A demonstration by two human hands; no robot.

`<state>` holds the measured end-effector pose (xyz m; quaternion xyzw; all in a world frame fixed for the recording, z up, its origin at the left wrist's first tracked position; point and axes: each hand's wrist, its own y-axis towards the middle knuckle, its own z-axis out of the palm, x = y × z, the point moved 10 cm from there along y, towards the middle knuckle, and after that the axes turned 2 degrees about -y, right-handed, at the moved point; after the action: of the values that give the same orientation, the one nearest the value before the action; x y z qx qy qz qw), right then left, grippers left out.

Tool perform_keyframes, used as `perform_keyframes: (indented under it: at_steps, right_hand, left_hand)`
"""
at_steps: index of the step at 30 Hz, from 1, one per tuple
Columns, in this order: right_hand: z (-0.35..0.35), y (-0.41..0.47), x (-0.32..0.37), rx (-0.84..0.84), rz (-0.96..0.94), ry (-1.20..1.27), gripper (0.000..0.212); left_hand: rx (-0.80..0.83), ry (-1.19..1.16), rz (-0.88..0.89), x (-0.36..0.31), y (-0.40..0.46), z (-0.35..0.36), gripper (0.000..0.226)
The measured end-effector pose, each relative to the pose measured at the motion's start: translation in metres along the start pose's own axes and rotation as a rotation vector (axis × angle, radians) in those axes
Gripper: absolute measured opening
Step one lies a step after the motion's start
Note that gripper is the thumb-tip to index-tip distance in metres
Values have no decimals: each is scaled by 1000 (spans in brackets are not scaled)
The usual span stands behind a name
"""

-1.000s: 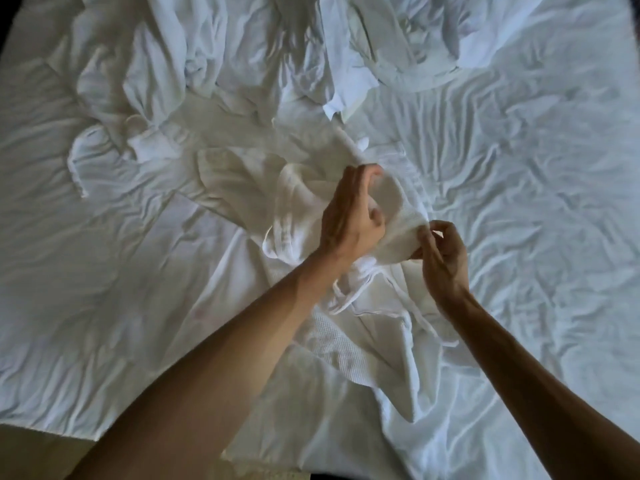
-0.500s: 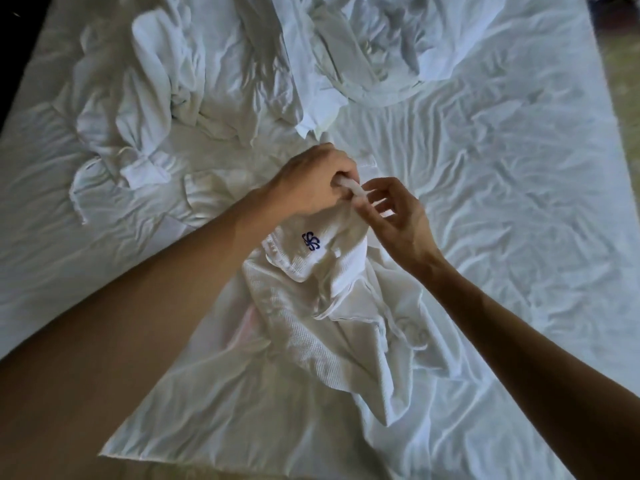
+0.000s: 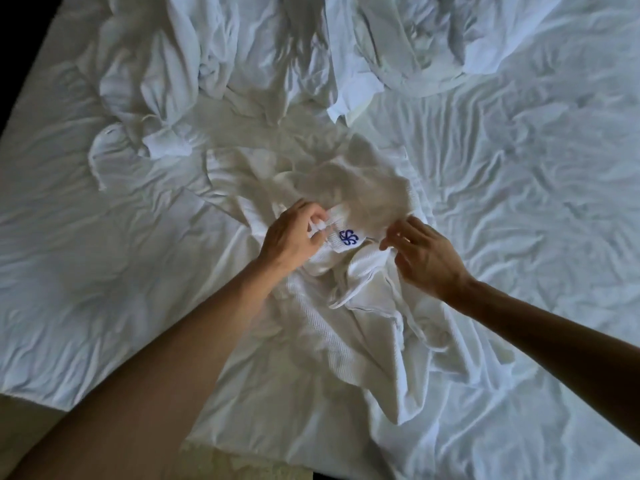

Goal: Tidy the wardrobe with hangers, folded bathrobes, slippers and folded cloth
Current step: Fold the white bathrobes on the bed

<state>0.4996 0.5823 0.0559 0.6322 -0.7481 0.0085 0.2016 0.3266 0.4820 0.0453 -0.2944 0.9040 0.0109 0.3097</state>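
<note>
A white waffle-weave bathrobe (image 3: 349,317) lies crumpled in the middle of the bed. A blue embroidered logo (image 3: 348,237) shows on its pocket edge between my hands. My left hand (image 3: 294,237) pinches the robe's fabric just left of the logo. My right hand (image 3: 422,254) holds the robe's fabric to the right of the logo, fingers curled at a fold. A thin belt or loop of the robe trails below my right wrist.
The bed (image 3: 519,202) is covered by a wrinkled white sheet. More crumpled white linen (image 3: 166,74) is heaped at the far left, and another white bundle (image 3: 433,39) lies at the far middle. The bed's near edge and floor (image 3: 34,420) show at lower left.
My hands have moved apart along the robe's edge, spreading the fabric so the blue logo sits between them. The view has shifted slightly toward the bed's far side.
</note>
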Motion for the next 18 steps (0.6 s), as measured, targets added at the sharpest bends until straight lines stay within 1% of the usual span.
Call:
perform_keyframes:
  at_steps: [4, 7, 10, 12, 14, 16, 18]
  right_hand:
    - [6, 13, 13, -26, -97, -98, 33]
    - [15, 36, 20, 9, -149, -148, 46]
    - [28, 71, 11, 110, -123, -192, 64]
    - [31, 101, -9, 157, -40, -190, 75]
    - [31, 129, -43, 189, 95, -169, 81]
    - [35, 141, -85, 270, 256, -203, 82]
    - [36, 136, -123, 332, 433, -252, 84]
  left_hand:
    - [58, 12, -175, 59, -30, 14, 21]
    - [56, 12, -194, 78, -40, 16, 25]
    - [46, 17, -201, 86, -39, 14, 33]
    - [49, 19, -209, 89, -34, 15, 43]
    - [49, 31, -231, 91, -25, 18, 59]
    - [22, -11, -317, 97, -17, 21, 76]
    - [-7, -127, -447, 105, -9, 25, 93]
